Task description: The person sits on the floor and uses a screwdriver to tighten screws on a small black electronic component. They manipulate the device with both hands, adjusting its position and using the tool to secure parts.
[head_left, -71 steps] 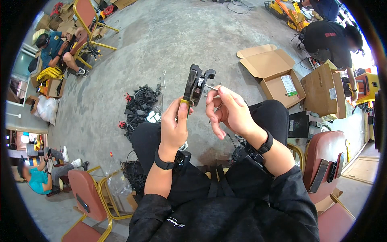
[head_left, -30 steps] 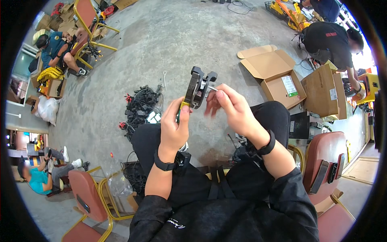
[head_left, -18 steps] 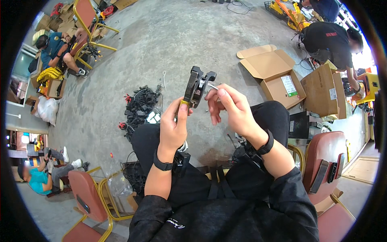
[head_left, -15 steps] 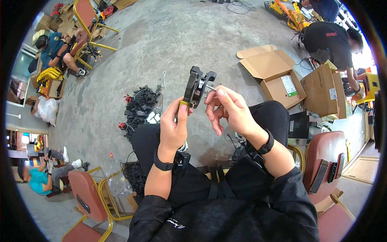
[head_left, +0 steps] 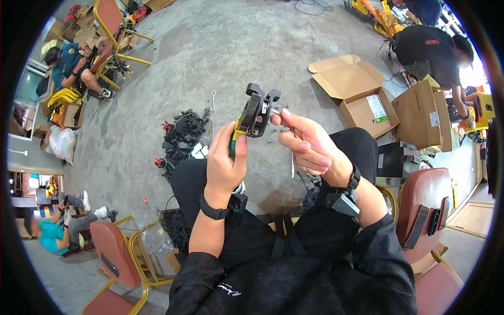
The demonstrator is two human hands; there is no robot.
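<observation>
My left hand (head_left: 227, 155) is wrapped round the handle of what looks like a wire stripper (head_left: 255, 111), with a black two-jawed head and yellow and green on the handle. The head points up and away from me. Beside it, my right hand (head_left: 311, 140) pinches a thin grey wire (head_left: 276, 111) between thumb and forefinger. The wire's far end reaches the side of the black head; whether it sits inside the jaws is hidden. A thin pale strand (head_left: 292, 164) shows below my right fingers. I cannot tell whether it belongs to the same wire.
Black cables and connectors (head_left: 184, 136) lie piled on the floor beyond my left knee. An open cardboard box (head_left: 349, 86) and a larger carton (head_left: 420, 115) stand at the right. Chairs (head_left: 116, 247) flank me. Several people work nearby, one bent over (head_left: 428, 55) at the far right.
The wire stripper has turned slightly, and more of its yellow and green handle shows. My right hand has shifted a little right with its fingers turned, and the pale strand has come into sight.
</observation>
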